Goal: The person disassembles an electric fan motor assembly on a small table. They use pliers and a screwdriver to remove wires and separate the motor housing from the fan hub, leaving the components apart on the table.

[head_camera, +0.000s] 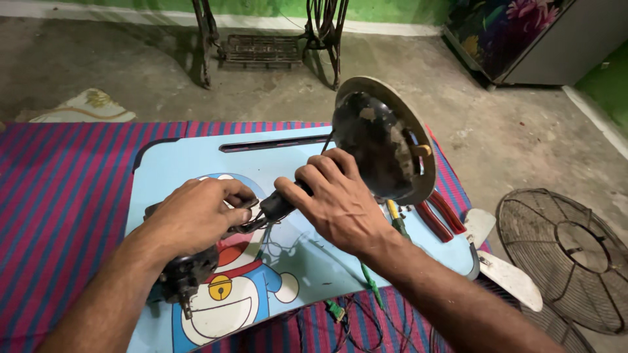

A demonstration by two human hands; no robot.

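Observation:
My left hand [196, 219] grips a dark, dirty fan motor [183, 274] that rests on a light blue lap table [275, 157] with a cartoon picture. My right hand [337, 202] is closed on a black part [278, 206] that joins the motor to a round, grimy fan housing cover [386, 140], which tilts up on its edge above the table. Thin wires [281, 252] trail from the motor across the table top.
Red-handled pliers [441, 212] and a yellow-green screwdriver [396, 219] lie at the table's right edge. A wire fan guard [569, 255] and white fan blades [510, 274] lie on the floor at right. A striped mat [59, 196] covers the floor; a sewing-machine stand [261, 46] stands behind.

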